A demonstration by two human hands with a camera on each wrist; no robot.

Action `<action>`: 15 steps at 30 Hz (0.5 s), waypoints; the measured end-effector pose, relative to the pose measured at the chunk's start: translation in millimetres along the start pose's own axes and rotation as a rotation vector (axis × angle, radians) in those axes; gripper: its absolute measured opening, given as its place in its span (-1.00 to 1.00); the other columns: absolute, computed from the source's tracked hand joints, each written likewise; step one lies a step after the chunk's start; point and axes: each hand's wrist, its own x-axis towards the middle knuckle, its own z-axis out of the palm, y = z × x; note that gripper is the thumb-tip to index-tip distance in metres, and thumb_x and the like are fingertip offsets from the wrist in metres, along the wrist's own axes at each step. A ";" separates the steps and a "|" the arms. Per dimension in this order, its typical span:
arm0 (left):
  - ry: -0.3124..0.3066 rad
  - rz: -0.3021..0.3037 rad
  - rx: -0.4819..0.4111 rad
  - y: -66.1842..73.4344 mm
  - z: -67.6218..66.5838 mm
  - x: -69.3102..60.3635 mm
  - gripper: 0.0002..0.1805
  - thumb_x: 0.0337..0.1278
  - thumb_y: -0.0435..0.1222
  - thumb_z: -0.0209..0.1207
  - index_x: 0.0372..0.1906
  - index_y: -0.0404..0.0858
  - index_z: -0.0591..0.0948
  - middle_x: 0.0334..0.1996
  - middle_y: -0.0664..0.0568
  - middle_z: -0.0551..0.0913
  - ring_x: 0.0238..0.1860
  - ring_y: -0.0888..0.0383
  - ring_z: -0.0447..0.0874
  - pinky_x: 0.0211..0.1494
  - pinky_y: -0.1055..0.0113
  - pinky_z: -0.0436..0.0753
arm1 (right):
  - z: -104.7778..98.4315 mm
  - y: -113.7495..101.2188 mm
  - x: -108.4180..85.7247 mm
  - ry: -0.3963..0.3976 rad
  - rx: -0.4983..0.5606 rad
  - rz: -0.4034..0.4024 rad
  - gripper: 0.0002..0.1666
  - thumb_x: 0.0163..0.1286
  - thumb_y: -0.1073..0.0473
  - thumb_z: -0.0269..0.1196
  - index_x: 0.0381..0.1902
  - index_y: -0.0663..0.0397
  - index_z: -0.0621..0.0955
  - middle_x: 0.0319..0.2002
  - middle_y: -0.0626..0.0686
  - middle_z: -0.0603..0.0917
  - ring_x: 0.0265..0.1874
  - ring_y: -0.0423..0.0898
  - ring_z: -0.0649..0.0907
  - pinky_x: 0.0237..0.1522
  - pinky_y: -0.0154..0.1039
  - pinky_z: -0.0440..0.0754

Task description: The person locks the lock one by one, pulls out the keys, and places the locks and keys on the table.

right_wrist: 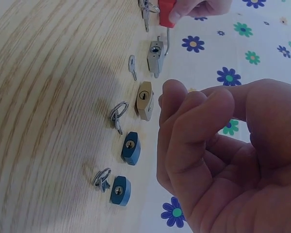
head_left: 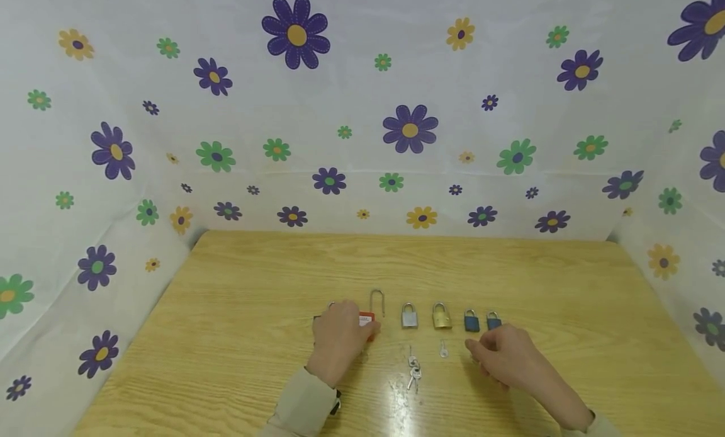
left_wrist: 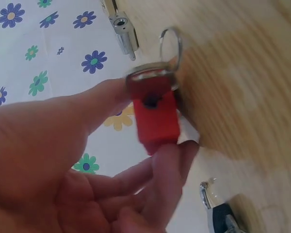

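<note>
My left hand grips a red padlock between thumb and fingers. A flat silver key head with a ring lies over the padlock's keyhole side, though how far it sits in the keyhole is hidden. The padlock's long shackle points away across the table. My right hand hovers close to two blue padlocks, its fingers loosely curled and nothing seen between them. A silver padlock and a brass padlock stand in the row between the hands.
Loose keys lie before the silver padlock, and a single key before the brass one. Ringed keys rest by the blue padlocks. A dark padlock is beside the left hand. Flowered cloth walls the wooden table.
</note>
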 end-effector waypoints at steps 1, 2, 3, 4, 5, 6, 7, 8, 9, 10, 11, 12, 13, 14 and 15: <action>-0.004 -0.003 -0.019 0.1 0.9 0.4 -0.49 0.06 0.03 0.47 -0.63 -0.21 0.51 -0.63 0.00 0.51 -0.59 0.13 0.46 -0.61 0.27 0.42 | 0.1 0.5 -0.2 -0.001 0.003 -0.003 -0.55 0.54 0.03 0.17 -0.56 0.10 0.63 -0.69 -0.02 0.62 -0.84 -0.22 0.46 -0.71 -0.34 0.43; -0.007 -0.002 -0.038 -0.1 1.7 0.9 -0.50 0.05 0.03 0.48 -0.59 -0.24 0.51 -0.62 -0.01 0.51 -0.59 0.13 0.46 -0.62 0.29 0.41 | 0.3 0.9 -0.3 -0.003 0.004 -0.005 -0.55 0.54 0.03 0.17 -0.56 0.09 0.63 -0.68 -0.02 0.62 -0.84 -0.22 0.46 -0.71 -0.34 0.42; -0.012 -0.002 -0.062 -0.3 2.1 1.2 -0.50 0.04 0.02 0.49 -0.57 -0.25 0.51 -0.62 -0.01 0.51 -0.59 0.13 0.45 -0.63 0.31 0.40 | 0.5 1.2 -0.6 -0.003 0.006 -0.005 -0.55 0.54 0.03 0.17 -0.55 0.09 0.63 -0.68 -0.02 0.62 -0.84 -0.22 0.45 -0.71 -0.34 0.43; -0.020 0.001 -0.085 -1.0 2.6 1.7 -0.51 0.03 0.00 0.50 -0.55 -0.26 0.51 -0.63 -0.01 0.51 -0.60 0.14 0.45 -0.64 0.33 0.39 | 0.6 1.5 -0.7 -0.004 0.008 -0.006 -0.55 0.54 0.02 0.17 -0.56 0.09 0.63 -0.68 -0.02 0.62 -0.83 -0.22 0.45 -0.71 -0.34 0.43; -0.028 0.004 -0.110 -2.1 3.4 2.3 -0.51 0.02 0.00 0.50 -0.55 -0.26 0.51 -0.63 0.00 0.51 -0.62 0.15 0.43 -0.65 0.35 0.37 | 0.7 1.7 -0.8 -0.006 0.009 -0.007 -0.55 0.54 0.03 0.17 -0.56 0.09 0.63 -0.68 -0.02 0.62 -0.84 -0.22 0.45 -0.71 -0.33 0.43; -0.042 0.007 -0.139 -3.4 3.8 3.0 -0.52 0.03 -0.02 0.50 -0.56 -0.26 0.51 -0.65 0.01 0.50 -0.64 0.16 0.41 -0.65 0.37 0.34 | 0.8 2.0 -1.0 -0.007 0.010 -0.006 -0.55 0.54 0.03 0.17 -0.57 0.10 0.63 -0.68 -0.02 0.62 -0.84 -0.22 0.45 -0.70 -0.32 0.43; -0.057 0.010 -0.161 -5.1 4.2 3.7 -0.52 0.03 -0.02 0.50 -0.57 -0.24 0.50 -0.66 0.03 0.49 -0.64 0.18 0.39 -0.65 0.39 0.33 | 0.9 2.2 -1.1 -0.007 0.010 -0.004 -0.54 0.54 0.03 0.17 -0.57 0.10 0.62 -0.69 -0.02 0.61 -0.84 -0.22 0.45 -0.70 -0.32 0.44; -0.075 0.013 -0.186 -6.8 4.0 4.5 -0.51 0.03 -0.02 0.50 -0.61 -0.23 0.50 -0.68 0.06 0.48 -0.66 0.20 0.36 -0.65 0.40 0.30 | 0.9 2.5 -1.1 -0.007 0.009 -0.002 -0.54 0.54 0.03 0.17 -0.58 0.10 0.62 -0.69 -0.02 0.62 -0.84 -0.22 0.45 -0.70 -0.31 0.45; -0.097 0.010 -0.215 -8.6 3.7 5.2 -0.51 0.04 -0.03 0.50 -0.64 -0.22 0.51 -0.70 0.08 0.48 -0.67 0.21 0.33 -0.65 0.41 0.29 | 1.0 2.9 -1.2 -0.007 0.009 0.000 -0.54 0.53 0.03 0.17 -0.58 0.10 0.62 -0.69 -0.02 0.61 -0.84 -0.22 0.45 -0.70 -0.31 0.46; -0.120 0.008 -0.243 -10.4 3.1 6.1 -0.51 0.05 -0.03 0.50 -0.66 -0.23 0.52 -0.72 0.09 0.47 -0.68 0.22 0.30 -0.65 0.41 0.27 | 1.0 3.2 -1.2 -0.006 0.007 0.002 -0.53 0.53 0.03 0.17 -0.59 0.10 0.62 -0.69 -0.02 0.61 -0.84 -0.22 0.45 -0.70 -0.30 0.47; -0.142 0.004 -0.269 -12.4 2.5 6.9 -0.51 0.05 -0.04 0.50 -0.67 -0.24 0.53 -0.73 0.09 0.47 -0.68 0.22 0.28 -0.64 0.41 0.26 | 1.1 3.7 -1.2 -0.005 0.004 0.001 -0.53 0.53 0.04 0.17 -0.60 0.10 0.61 -0.69 -0.02 0.61 -0.84 -0.22 0.45 -0.70 -0.30 0.47; -0.160 0.000 -0.289 -14.1 1.3 7.7 -0.54 0.06 -0.04 0.50 -0.65 -0.26 0.58 -0.69 0.09 0.51 -0.65 0.21 0.30 -0.61 0.41 0.29 | 1.0 4.2 -1.2 -0.004 0.004 0.001 -0.53 0.53 0.04 0.17 -0.59 0.10 0.62 -0.69 -0.02 0.61 -0.83 -0.23 0.45 -0.70 -0.31 0.48; -0.175 -0.002 -0.304 -15.5 -0.2 8.3 -0.57 0.06 -0.05 0.50 -0.60 -0.29 0.63 -0.65 0.08 0.57 -0.61 0.21 0.34 -0.58 0.40 0.32 | 1.0 4.8 -1.2 -0.002 0.005 0.001 -0.53 0.53 0.04 0.17 -0.59 0.10 0.62 -0.69 -0.03 0.61 -0.83 -0.23 0.45 -0.70 -0.31 0.48; -0.193 -0.007 -0.324 -17.0 -1.2 9.2 -0.59 0.06 -0.05 0.50 -0.56 -0.31 0.69 -0.60 0.06 0.62 -0.58 0.19 0.38 -0.55 0.38 0.35 | 0.9 5.3 -1.0 -0.001 0.006 -0.002 -0.54 0.53 0.04 0.16 -0.59 0.10 0.62 -0.69 -0.03 0.61 -0.83 -0.23 0.45 -0.70 -0.32 0.48; -0.209 -0.010 -0.339 -18.5 -1.8 9.6 -0.62 0.07 -0.06 0.49 -0.48 -0.33 0.73 -0.52 0.03 0.68 -0.53 0.17 0.44 -0.51 0.37 0.40 | 0.8 5.9 -0.9 -0.002 0.008 -0.006 -0.54 0.53 0.04 0.16 -0.58 0.10 0.63 -0.69 -0.03 0.61 -0.83 -0.23 0.45 -0.71 -0.33 0.48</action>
